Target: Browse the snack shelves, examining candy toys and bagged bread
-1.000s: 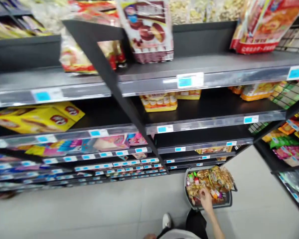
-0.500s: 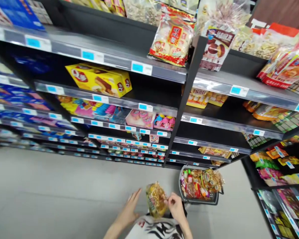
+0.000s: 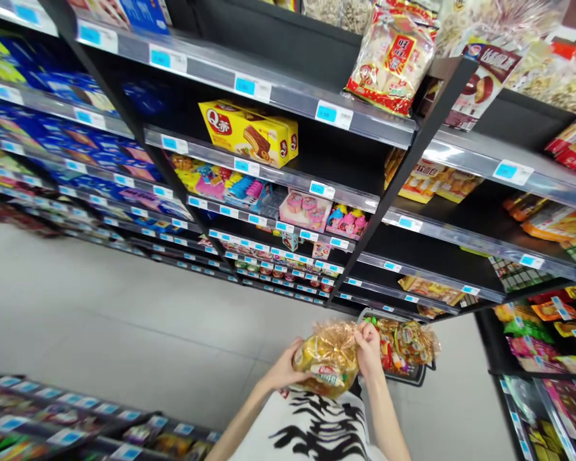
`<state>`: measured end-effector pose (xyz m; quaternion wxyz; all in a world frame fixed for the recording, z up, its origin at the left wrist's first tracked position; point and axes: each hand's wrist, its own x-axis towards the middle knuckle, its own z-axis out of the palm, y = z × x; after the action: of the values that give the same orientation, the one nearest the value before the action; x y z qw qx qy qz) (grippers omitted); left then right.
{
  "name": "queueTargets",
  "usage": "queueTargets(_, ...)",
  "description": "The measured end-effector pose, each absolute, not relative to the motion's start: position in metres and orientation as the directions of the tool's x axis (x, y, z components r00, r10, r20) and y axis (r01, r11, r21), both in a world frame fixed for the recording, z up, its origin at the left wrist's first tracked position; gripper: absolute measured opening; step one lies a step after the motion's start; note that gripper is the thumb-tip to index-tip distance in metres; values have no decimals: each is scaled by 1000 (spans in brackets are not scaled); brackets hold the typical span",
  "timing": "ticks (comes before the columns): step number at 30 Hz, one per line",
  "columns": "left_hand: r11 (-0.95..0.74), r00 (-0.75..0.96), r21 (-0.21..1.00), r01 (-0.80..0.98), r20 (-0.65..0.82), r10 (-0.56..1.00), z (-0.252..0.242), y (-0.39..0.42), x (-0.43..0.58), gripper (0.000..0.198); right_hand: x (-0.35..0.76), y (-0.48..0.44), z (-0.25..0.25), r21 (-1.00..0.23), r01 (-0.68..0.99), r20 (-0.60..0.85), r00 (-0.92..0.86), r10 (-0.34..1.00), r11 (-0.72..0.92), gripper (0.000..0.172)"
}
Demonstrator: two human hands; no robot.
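A clear, gold-tinted snack bag (image 3: 327, 360) with a gathered, ruffled top is held up in front of my body. My left hand (image 3: 288, 366) cups the rounded end of the bag from the left. On the other side, my right hand (image 3: 368, 349) is closed around its gathered neck. Behind my right forearm, a grey shopping basket (image 3: 415, 378) stands on the floor, filled with colourful packets and another gold-topped bag (image 3: 415, 342). Part of the basket is hidden by my right hand.
Tall dark shelves rise ahead, with a yellow snack box (image 3: 249, 133) and a red-and-white cracker bag (image 3: 393, 61) on them. Another shelf unit (image 3: 547, 384) stands at the right, and a lower one (image 3: 91, 410) at the bottom left. Grey floor (image 3: 163, 307) lies between.
My left hand, spread and apart from the bag before, has come onto it. The bag has risen and turned sideways between both hands. The view has shifted left.
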<state>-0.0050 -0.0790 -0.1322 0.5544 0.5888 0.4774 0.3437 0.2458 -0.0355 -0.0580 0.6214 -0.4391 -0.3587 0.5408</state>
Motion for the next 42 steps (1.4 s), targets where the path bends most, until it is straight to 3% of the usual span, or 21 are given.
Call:
queueTargets(4, 224, 172, 968, 111, -240, 955, -136, -84, 6, 74, 260, -29, -68, -966, -255, -110, 297, 949, -32, 36)
queueTargets(5, 264, 149, 961, 83, -274, 950, -136, -83, 7, 73, 262, -30, -72, -972, -230, -128, 330, 935, -52, 40)
queueTargets(8, 347, 99, 936, -58, -341, 935, -134, -80, 6, 74, 268, -36, -81, -974, -192, -184, 351, 918, -122, 74)
queueTargets(11, 402, 50, 883, -243, -403, 914, -124, -75, 5, 82, 267, -50, -85, -948, -189, -288, 171, 942, -255, 89)
queueTargets(14, 429, 56, 836, -343, -437, 898, -106, -71, 6, 82, 261, -68, -79, -900, -227, -364, -85, 928, -373, 73)
queueTargets(17, 407, 73, 855, -322, -406, 911, -84, -65, 8, 77, 252, -78, -64, -870, -302, -358, -158, 920, -390, 62)
queueTargets(23, 408, 23, 866, -288, -420, 907, -56, -60, 17, 67, 251, -69, -38, -868, -292, -375, -145, 916, -401, 74)
queueTargets(27, 463, 30, 830, -312, -479, 878, -47, -63, 26, 70, 260, -66, -35, -856, -267, -424, -128, 896, -443, 58)
queueTargets(31, 499, 143, 802, -328, -480, 866, -39, -65, 30, 76, 269, -73, -34, -845, -300, -425, -124, 896, -443, 49)
queueTargets(42, 489, 209, 797, -355, -442, 872, -36, -69, 31, 78, 271, -86, -34, -804, -376, -441, -143, 886, -460, 55)
